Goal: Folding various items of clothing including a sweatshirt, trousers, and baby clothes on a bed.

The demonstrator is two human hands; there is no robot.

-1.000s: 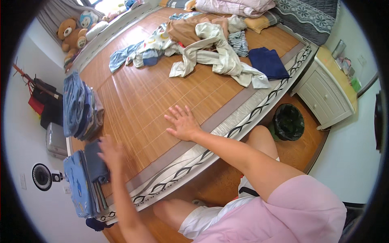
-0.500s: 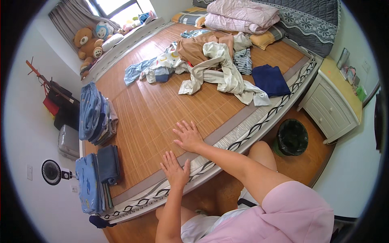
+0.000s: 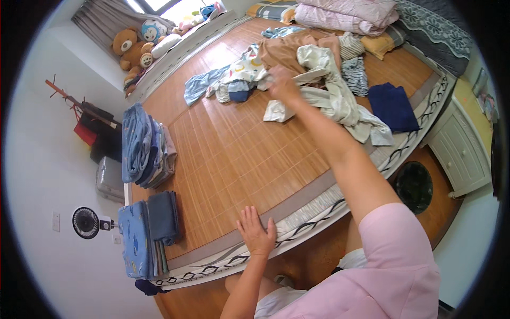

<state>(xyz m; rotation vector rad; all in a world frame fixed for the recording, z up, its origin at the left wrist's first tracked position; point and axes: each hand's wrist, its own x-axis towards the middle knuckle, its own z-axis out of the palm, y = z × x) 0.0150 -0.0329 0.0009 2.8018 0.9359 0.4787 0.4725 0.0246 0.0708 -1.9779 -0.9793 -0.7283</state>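
Note:
My left hand (image 3: pixel 257 233) lies flat on the front edge of the bamboo bed mat (image 3: pixel 223 165), fingers spread and holding nothing. Stretched far forward, my right hand (image 3: pixel 283 86) is at the heap of loose clothes; its fingers are blurred and partly lost against the fabric. Around it lie a white printed garment (image 3: pixel 247 66), a brown garment (image 3: pixel 281 50) and a cream long-sleeved top (image 3: pixel 337 98). To the heap's right are a striped piece (image 3: pixel 354 76) and a folded navy garment (image 3: pixel 393 108).
Folded clothes stand in a blue stack (image 3: pixel 139 143) and a second pile (image 3: pixel 135 239) along the bed's left edge. A pink quilt (image 3: pixel 345 16) lies at the far right. Beside the bed are a black-lined bin (image 3: pixel 414 187), a white nightstand (image 3: pixel 459 143) and a small fan (image 3: pixel 86 222).
My right hand has left the mat and reached forward to the clothes heap. My left hand stays flat on the mat's edge. The whole view has shifted slightly.

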